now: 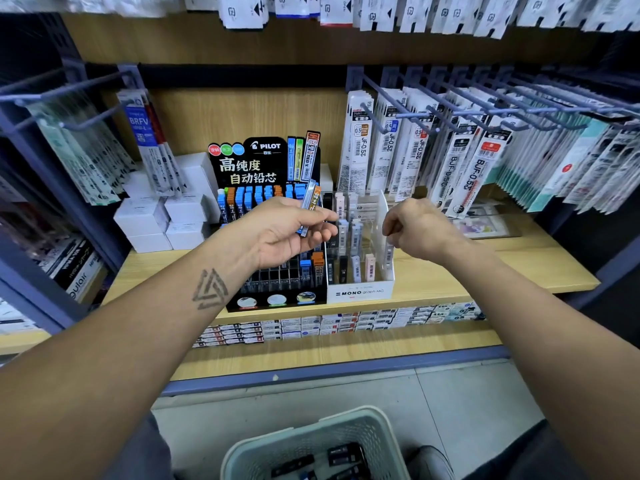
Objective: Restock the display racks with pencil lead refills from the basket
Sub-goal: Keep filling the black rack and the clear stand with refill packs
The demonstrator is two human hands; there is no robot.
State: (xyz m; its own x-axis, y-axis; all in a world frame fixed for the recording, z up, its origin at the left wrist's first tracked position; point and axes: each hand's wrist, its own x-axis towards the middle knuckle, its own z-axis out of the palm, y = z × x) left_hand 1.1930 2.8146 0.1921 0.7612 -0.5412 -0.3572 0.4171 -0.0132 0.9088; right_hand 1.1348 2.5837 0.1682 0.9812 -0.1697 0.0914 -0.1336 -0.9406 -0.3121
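The left hand (287, 230) is raised in front of the black Pilot rack (273, 220), palm up. Its grip is closed with thumb and fingers around a few thin lead refill cases (309, 209), one orange and the others pale blue or clear; they stand tilted above the fingers. The right hand (420, 226) hovers over the white Mono rack (360, 244), which stands just beside the Pilot rack on the wooden shelf (485, 268). Its fingers are curled downward, and I cannot tell if this grip holds anything. In the Mono rack, black, white and pink cases stand upright in rows. At the bottom, a pale green basket (311, 441) is on the floor with several dark refill cases (343, 455) inside.
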